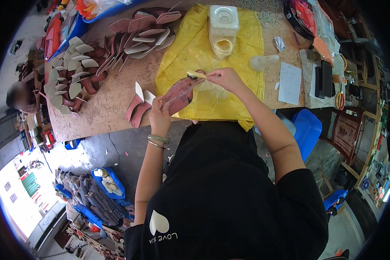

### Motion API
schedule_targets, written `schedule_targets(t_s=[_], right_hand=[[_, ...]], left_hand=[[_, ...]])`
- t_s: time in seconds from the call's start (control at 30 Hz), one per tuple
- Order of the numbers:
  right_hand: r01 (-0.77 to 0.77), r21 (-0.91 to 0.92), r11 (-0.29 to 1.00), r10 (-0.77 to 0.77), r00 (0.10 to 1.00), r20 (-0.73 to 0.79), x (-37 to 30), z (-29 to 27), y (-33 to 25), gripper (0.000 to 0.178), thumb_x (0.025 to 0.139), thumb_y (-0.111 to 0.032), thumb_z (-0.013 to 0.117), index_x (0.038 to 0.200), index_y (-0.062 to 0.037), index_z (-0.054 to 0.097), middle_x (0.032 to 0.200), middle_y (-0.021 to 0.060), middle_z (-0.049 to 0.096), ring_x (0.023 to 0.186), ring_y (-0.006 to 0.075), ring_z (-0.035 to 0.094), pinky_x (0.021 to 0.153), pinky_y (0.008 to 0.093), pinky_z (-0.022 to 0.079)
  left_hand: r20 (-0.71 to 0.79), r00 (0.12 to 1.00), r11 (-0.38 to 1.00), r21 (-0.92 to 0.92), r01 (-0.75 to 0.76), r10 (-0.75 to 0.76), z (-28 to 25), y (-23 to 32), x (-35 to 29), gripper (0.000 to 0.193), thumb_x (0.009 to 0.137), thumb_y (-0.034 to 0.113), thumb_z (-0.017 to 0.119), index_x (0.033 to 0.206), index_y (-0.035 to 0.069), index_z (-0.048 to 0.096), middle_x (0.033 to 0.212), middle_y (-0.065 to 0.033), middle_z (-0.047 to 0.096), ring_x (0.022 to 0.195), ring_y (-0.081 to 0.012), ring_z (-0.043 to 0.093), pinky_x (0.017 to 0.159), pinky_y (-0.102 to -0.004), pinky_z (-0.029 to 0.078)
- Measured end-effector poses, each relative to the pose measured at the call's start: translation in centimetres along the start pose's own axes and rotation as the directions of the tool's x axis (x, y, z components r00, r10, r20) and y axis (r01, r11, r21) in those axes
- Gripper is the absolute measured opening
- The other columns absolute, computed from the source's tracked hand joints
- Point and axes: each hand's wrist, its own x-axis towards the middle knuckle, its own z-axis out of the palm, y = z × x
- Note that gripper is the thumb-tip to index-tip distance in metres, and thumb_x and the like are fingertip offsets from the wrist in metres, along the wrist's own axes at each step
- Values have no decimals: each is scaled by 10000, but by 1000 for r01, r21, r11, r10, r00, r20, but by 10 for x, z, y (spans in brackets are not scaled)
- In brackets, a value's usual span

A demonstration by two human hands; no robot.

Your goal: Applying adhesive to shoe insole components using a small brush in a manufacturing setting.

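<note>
My left hand (159, 113) grips one end of a reddish-brown shoe insole (177, 99) and keeps it tilted over a yellow plastic sheet (171, 65). Between the pinched fingers of my right hand (226, 79) is a small brush (198, 75) with a pale yellow handle. Its dark bristle end meets the far end of the insole. Beyond the hands, a whitish glue container (223, 32) with a round, crusted opening rests on the sheet. Two more insoles with pale upright flaps, one of them this insole (136, 113), lie just left of my left hand.
Many flapped insoles (76, 65) form piles at the table's left and back. Right of the sheet are a written paper (290, 83), a tangle of thin cords (273, 17), dark blocks (324, 80) and orange-handled scissors (341, 95). A blue bin (307, 130) stands below the table's right edge.
</note>
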Motion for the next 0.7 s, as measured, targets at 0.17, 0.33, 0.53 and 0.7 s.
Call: schedule_targets(t_s=[0.17, 0.33, 0.53, 0.7], right_hand=[[-104, -187, 977, 64, 976, -210, 0, 12, 44, 278, 784, -339, 636, 951, -129, 710, 799, 107, 678, 720, 245, 652, 649, 319, 500], [-182, 46, 982, 187, 971, -152, -53, 16, 54, 296, 786, -327, 650, 976, -106, 701, 798, 92, 683, 703, 187, 640, 643, 298, 485], [-166, 414, 895, 286, 925, -249, -59, -23, 39, 266, 806, -273, 656, 983, -78, 696, 778, 65, 679, 674, 124, 610, 620, 274, 466], [-132, -26, 991, 100, 848, -520, -14, -64, 39, 237, 817, -318, 616, 960, -147, 696, 765, 99, 669, 672, 224, 639, 597, 345, 481]], left_hand=[[11, 977, 901, -384, 200, -212, 10, -6, -4, 238, 884, 58, 548, 1113, 7, 510, 781, -94, 645, 696, -129, 619, 603, -263, 495], [65, 927, 743, -578, 336, -368, 12, 12, -13, 396, 897, 89, 548, 1262, -13, 437, 894, -95, 620, 739, -114, 603, 607, -233, 492], [54, 988, 968, -201, 153, -145, 25, -25, -13, 609, 839, 229, 648, 1311, -59, 392, 975, -148, 613, 796, -203, 612, 708, -291, 498], [92, 991, 898, 420, -130, 101, 30, 6, -11, 505, 836, 289, 634, 1148, -89, 514, 886, -195, 623, 743, -318, 620, 688, -373, 501]])
